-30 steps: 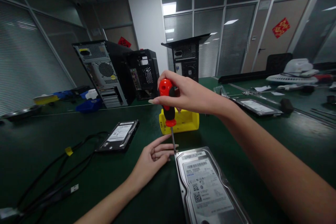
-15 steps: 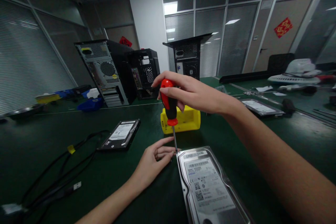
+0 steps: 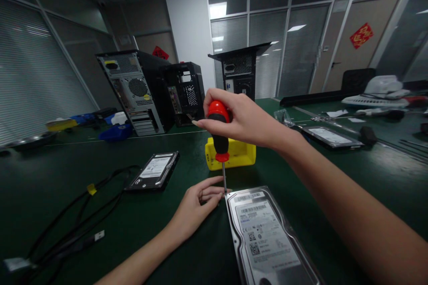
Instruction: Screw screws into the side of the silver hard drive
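Note:
My right hand (image 3: pixel 239 116) is wrapped round the red and black handle of a screwdriver (image 3: pixel 220 140), its thumb stretched out to the left. The screwdriver stands nearly upright, its tip at the far left corner of a silver hard drive (image 3: pixel 267 231). This drive lies label up on the green table. Beside that corner rests my left hand (image 3: pixel 199 200), its thumb and fingertips closed in on the drive's edge and its index finger by the shaft. Whatever the tip meets is too small to make out. Just behind stands a yellow bin (image 3: pixel 242 155).
A second hard drive (image 3: pixel 154 171) lies left, near black cables (image 3: pixel 76 218). Another drive (image 3: pixel 331 136) lies at the right. Computer cases (image 3: pixel 147 89) stand at the back, with a blue bin (image 3: pixel 115 132) beside them. A white helmet-like object (image 3: pixel 381 89) sits far right.
My right hand has turned on the screwdriver handle, its fingers curling over the top and its thumb now straighter. The screwdriver stands slightly more upright. My left hand and the drive stay put.

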`<state>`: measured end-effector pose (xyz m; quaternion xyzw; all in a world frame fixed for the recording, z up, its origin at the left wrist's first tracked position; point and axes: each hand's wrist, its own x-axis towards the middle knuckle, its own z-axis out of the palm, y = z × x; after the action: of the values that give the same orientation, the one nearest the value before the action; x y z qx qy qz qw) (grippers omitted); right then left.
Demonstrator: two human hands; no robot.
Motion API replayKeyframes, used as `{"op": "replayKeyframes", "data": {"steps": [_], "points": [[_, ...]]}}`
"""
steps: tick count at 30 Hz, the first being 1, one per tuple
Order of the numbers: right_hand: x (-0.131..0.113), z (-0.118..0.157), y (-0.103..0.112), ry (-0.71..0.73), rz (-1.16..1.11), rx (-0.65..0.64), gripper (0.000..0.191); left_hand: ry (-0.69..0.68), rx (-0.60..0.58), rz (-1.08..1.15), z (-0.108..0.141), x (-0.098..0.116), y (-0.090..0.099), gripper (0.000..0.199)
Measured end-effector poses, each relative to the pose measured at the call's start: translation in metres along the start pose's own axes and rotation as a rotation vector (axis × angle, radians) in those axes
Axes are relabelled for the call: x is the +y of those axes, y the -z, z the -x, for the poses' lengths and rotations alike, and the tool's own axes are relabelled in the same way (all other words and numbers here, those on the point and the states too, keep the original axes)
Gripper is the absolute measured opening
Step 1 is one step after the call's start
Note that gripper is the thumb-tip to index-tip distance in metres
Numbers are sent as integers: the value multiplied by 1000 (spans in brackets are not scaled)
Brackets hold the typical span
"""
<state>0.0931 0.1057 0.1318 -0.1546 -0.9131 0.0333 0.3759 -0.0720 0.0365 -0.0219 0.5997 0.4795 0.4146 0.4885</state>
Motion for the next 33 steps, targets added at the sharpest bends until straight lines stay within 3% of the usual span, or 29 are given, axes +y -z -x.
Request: {"op": "replayKeyframes", "data": {"steps": [4, 11, 17, 21, 26, 33], "points": [[-1, 1, 2, 17, 26, -23, 30, 13, -3, -15, 1, 1, 0, 43], [-11, 4, 17, -22, -110, -180, 35, 5, -18, -22, 1, 3, 1, 41], [-10, 1, 13, 28, -6, -119, 33, 1, -22, -24, 1, 2, 0, 42], [-9, 2, 12, -29, 99, -90, 34, -5, -27, -25, 0, 1, 1, 41], [-13, 4, 18, -60, 31, -173, 28, -4, -31, -19, -1, 0, 2, 41], [-11, 1, 16, 47, -17, -144, 30, -16, -30, -31, 0, -1, 1, 40]]}}
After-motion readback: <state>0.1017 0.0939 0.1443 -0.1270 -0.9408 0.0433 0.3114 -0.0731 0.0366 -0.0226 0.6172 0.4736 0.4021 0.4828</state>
